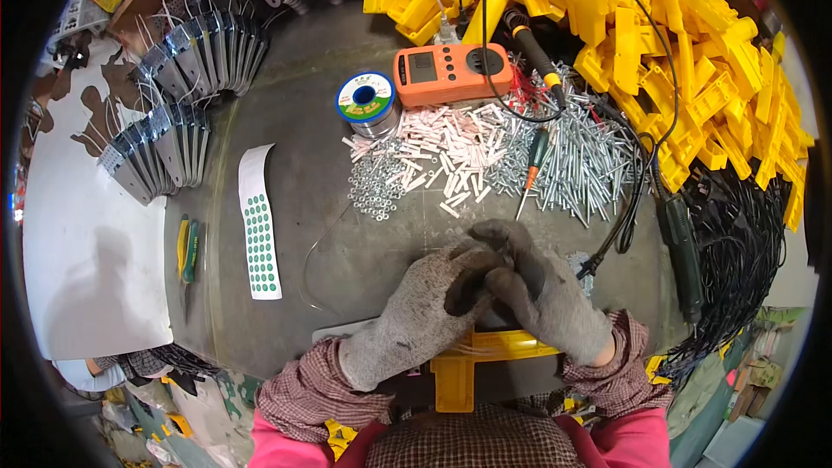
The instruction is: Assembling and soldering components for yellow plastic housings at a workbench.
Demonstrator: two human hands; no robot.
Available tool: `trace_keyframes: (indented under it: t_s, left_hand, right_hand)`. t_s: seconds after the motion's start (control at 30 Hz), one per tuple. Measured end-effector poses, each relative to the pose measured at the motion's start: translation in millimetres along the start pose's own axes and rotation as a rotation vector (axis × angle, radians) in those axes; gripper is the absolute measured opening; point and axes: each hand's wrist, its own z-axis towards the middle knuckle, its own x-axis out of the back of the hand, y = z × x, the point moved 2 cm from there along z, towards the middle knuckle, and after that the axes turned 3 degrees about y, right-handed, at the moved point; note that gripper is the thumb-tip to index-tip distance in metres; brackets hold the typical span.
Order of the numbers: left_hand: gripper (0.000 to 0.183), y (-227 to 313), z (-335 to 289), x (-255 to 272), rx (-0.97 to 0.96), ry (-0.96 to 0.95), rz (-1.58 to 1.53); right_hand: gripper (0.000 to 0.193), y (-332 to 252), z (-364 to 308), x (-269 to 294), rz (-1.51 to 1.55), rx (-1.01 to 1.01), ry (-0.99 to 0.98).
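My left hand (425, 299) and my right hand (550, 295), both in grey work gloves with dark fingers, meet over the near part of the bench. Their fingers are closed and pressed together, and whatever they pinch is hidden between them. Just below the hands lies a yellow plastic housing (455, 386), at the bench's near edge and partly covered by my right wrist. Ahead of my fingers, a screwdriver (536, 158) with a green and orange handle rests against a heap of long silver screws (581, 160). Pale pink-white sleeves (455, 147) and small metal nuts (374, 182) lie beside it.
Behind the small parts sit a solder spool (367, 104) and an orange meter (451, 71). Yellow housings (693, 61) pile up at far right, above black cables (737, 269) and a dark powered screwdriver (682, 251). Leftward are a sticker strip (260, 225), snips (188, 251) and metal plates (156, 156).
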Motion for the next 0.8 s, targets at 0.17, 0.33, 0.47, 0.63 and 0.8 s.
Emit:
trace_keyframes:
  t_s: [0.17, 0.33, 0.47, 0.63, 0.8]
  left_hand:
    - [0.022, -15.2, 32.3, 42.1, -0.129, 0.244, 0.976]
    - [0.020, -13.6, 44.4, 40.4, -0.102, 0.218, 1.066]
    - [0.015, 1.2, 18.7, 31.6, 0.165, 0.451, -0.042]
    - [0.021, 0.7, -7.0, 24.8, 0.271, 0.455, -0.687]
    - [0.024, -18.4, 3.2, 33.9, 0.162, 0.561, -0.332]
  right_hand:
    - [0.028, 3.2, 0.6, 16.9, 0.352, -0.284, 0.252]
    - [0.027, -5.2, -5.1, 9.7, 0.470, -0.353, 0.182]
    - [0.023, -3.4, -8.7, 11.5, 0.284, -0.169, 0.214]
    - [0.011, -8.5, -10.5, 10.0, 0.111, -0.211, 0.146]
    - [0.009, -6.7, -9.6, 4.9, 0.302, -0.183, 0.176]
